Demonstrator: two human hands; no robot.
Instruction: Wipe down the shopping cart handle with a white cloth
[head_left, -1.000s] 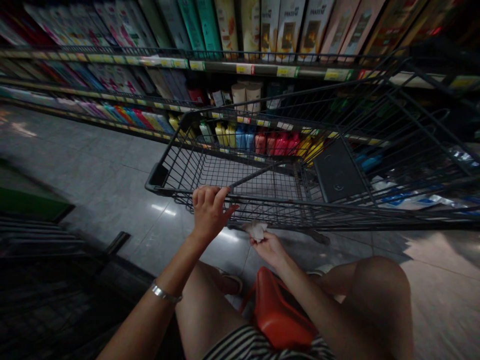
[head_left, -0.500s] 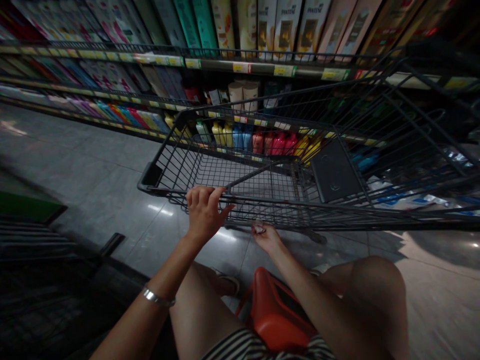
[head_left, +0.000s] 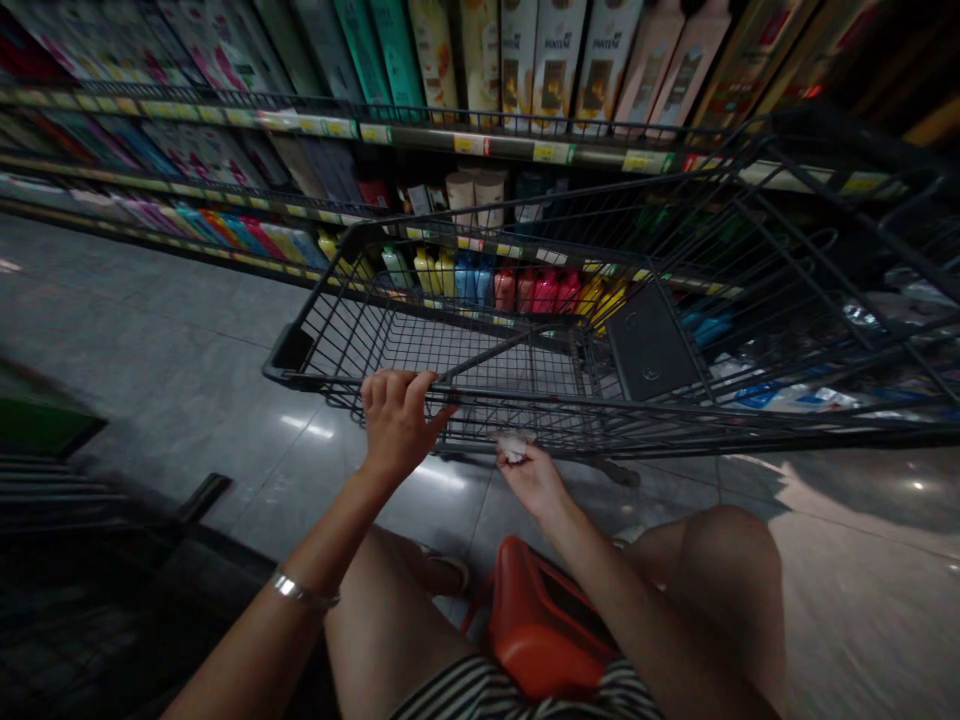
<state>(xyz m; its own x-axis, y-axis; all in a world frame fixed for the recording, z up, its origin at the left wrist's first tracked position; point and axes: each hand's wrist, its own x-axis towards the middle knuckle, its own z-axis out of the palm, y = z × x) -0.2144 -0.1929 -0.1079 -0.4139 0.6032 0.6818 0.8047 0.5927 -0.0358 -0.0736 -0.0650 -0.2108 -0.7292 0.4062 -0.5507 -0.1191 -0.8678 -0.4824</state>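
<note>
Over the last second, the white tissue [head_left: 514,447] in our right hand [head_left: 531,482] had gone from spread out to crumpled small, and now showed a little fuller again. We kept the left hand [head_left: 394,422] at eight o'clock, fingers hooked over the near rail of the shopping cart [head_left: 296,350], thumb apart. We judged that the left steadied while the right did the finer moving. The tissue sat at five o'clock, pinched in our fingertips by the cart's lower side; we could not tell whether it touched the wire.

At six o'clock our orange-red bag [head_left: 525,648] hung between our legs [head_left: 397,620], close under the right forearm. The cart's wire side stood between us and the shelf [head_left: 435,140] at twelve o'clock, with pink bottles [head_left: 553,293] low behind the mesh. At three o'clock we saw shiny packages [head_left: 787,397] through the bars.
</note>
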